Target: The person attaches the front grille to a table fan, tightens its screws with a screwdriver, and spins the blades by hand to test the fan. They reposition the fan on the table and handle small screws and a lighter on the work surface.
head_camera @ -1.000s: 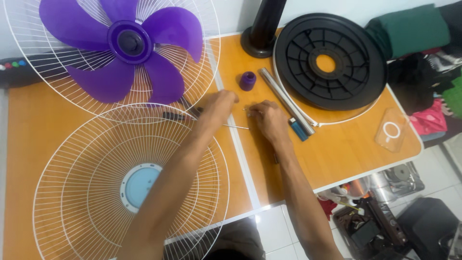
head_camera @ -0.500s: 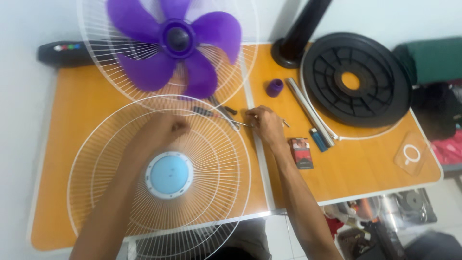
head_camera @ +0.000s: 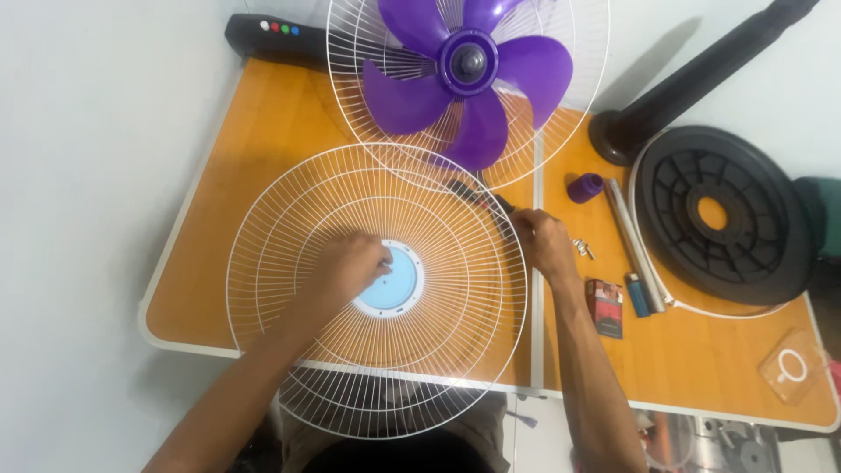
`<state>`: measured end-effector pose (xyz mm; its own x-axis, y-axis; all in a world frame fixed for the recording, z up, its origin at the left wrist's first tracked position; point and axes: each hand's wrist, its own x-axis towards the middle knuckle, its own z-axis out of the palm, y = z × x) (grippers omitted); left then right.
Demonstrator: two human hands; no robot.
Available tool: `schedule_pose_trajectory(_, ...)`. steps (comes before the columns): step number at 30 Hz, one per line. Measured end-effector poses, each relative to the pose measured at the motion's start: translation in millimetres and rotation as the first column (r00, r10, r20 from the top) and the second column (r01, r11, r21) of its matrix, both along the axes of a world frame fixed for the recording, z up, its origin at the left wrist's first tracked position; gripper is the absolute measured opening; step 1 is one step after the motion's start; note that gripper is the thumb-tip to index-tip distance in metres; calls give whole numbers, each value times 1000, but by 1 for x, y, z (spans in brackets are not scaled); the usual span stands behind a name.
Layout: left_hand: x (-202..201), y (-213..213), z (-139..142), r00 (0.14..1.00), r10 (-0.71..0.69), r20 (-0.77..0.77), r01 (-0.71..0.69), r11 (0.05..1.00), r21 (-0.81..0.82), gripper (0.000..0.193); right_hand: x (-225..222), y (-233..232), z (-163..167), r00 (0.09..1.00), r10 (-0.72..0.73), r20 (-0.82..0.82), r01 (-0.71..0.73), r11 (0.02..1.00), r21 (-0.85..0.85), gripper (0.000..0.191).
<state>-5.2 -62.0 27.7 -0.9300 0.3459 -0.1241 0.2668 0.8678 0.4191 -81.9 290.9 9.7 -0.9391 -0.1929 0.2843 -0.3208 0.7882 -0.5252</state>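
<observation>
Two white round wire fan grilles lie on the orange table [head_camera: 263, 158]. The left hand [head_camera: 346, 267] presses flat, fingers spread, on the nearer grille [head_camera: 289, 219]. The right hand [head_camera: 543, 243] pinches its rim; the other grille [head_camera: 561, 52] carries one purple five-bladed fan blade [head_camera: 469, 74].

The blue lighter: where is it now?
Head view, right of the right hand: the blue lighter lies on the table beside the red box.

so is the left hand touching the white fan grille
Touching. The head view shows the left hand resting flat on the wires of the white fan grille, beside its pale blue centre disc.
</observation>
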Motion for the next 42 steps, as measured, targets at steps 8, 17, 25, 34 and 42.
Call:
schedule_pose_trajectory(8, 3, 11, -13, 994, 17, -111, -22, 999, -49, 11, 10, 17, 57, 958, -271, -90, 270, 963, -21, 18)
schedule_pose_trajectory(17, 4, 21, -8, 997, 21, -70, -24, 999, -39, 13, 34, -58, 100, 966, 207, -153, -254, 680, -687, 16)
schedule_pose_trajectory(25, -31, -10, 5, 993, 121, 5, -121, 987, 109, 22, 35, -140, 60, 961, 268, 65, -143, 686, -714, 18)
schedule_pose_trajectory(34, -35, -12, -12, 987, 38, -156, -2, 973, 229, 16, 34, -148, 46, 969, 232, 80, -128, 754, -644, 15)
schedule_pose_trajectory(42, -34, -12, -11, 989, 25, -144, 4, 979, 203, 16, 30, -155, 34, 964, 266, 28, -177, 713, -679, 13)
